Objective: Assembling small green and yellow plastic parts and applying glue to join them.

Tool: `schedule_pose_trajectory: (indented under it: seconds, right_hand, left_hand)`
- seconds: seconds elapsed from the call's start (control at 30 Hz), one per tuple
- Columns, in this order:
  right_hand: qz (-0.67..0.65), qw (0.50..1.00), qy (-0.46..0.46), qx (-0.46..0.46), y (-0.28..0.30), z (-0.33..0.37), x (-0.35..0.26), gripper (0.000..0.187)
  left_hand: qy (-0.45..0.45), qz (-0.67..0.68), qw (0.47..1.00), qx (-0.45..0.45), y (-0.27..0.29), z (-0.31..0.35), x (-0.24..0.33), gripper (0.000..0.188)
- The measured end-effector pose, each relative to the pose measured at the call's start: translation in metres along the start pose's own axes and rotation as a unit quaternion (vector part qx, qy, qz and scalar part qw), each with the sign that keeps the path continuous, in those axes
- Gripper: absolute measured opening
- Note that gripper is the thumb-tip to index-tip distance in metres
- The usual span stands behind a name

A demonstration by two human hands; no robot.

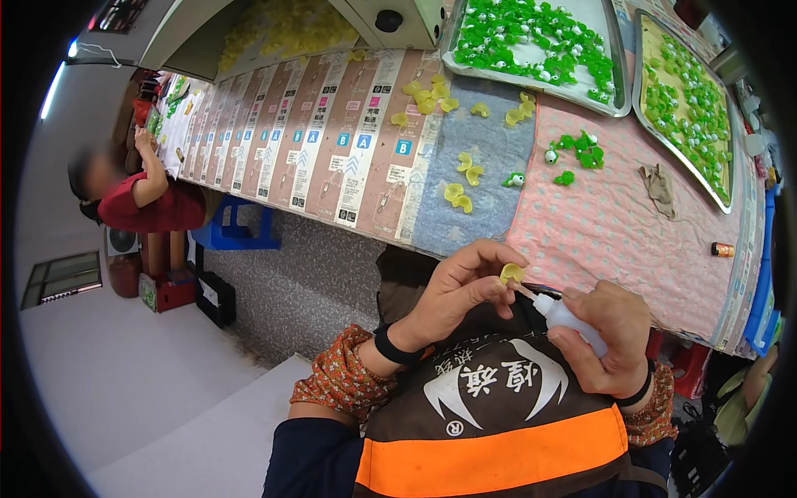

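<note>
Nearest the camera in the head view, the person's brown apron (490,427), with its broad orange band, fills the bottom of the scene, and the 2 hands are raised beyond it, close to each other but not touching. The left hand (461,290) pinches 1 small yellow cup (510,272) between thumb and fingertips, near the front edge of the table. The right hand (613,336) is wrapped around a translucent squeeze bottle (573,322), its thin nozzle pointing at the cup; whether the tip touches it, I cannot tell. The cup looks thin-walled and very light, probably smooth, slightly springy plastic. A light pinch on its outer side, away from the nozzle, should hold it well and leave the hollow free; a hard squeeze could bend it or flick it loose, and any wetness would make it slick. The bottle looks light and soft-walled, so it is best gripped around the body with gentle pressure, because the sides likely yield easily. Farther off, more yellow cups (458,197) lie on the blue cloth (498,158), some clustered; such pieces seem easiest to lift singly by the rim. On the pink cloth (598,241) sit green pieces (588,153) with white eyeballs, and a metal tray (623,106) behind holds many more.
</note>
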State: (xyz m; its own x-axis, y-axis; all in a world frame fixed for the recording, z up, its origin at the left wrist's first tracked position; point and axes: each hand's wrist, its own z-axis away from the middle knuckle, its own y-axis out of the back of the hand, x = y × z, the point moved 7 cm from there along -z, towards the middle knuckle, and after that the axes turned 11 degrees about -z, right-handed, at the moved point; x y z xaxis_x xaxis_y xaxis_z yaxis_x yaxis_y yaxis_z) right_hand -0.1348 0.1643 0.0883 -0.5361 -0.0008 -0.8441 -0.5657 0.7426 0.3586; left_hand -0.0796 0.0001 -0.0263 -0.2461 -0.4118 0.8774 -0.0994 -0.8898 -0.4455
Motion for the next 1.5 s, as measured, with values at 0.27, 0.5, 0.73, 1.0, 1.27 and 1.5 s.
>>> schedule_pose_trajectory:
  seconds: [0.27,0.5,0.73,1.0,1.27,1.5]
  right_hand:
    - [0.009,1.000,-0.003,0.005,-0.001,0.000,0.002,0.037]
    - [0.003,0.999,-0.024,0.044,0.005,0.005,0.006,0.038]
    - [-0.011,0.996,-0.045,0.072,0.008,0.007,0.006,0.036]
    - [0.036,0.999,-0.019,0.033,0.001,0.005,0.002,0.036]
    - [0.039,0.999,-0.016,0.022,-0.003,0.004,0.003,0.038]
    - [0.041,0.999,-0.023,0.009,-0.006,0.006,0.006,0.039]
  left_hand:
    - [0.033,0.016,0.999,0.005,-0.003,0.002,-0.003,0.033]
    - [0.076,0.078,0.993,0.037,-0.006,0.005,-0.004,0.030]
    - [0.082,0.087,0.990,0.078,-0.008,0.010,0.000,0.029]
    - [0.038,-0.020,0.992,0.120,-0.005,0.013,0.007,0.030]
    - [0.000,-0.084,0.987,0.136,-0.005,0.014,0.013,0.028]
    - [-0.011,-0.092,0.987,0.135,-0.007,0.014,0.013,0.028]
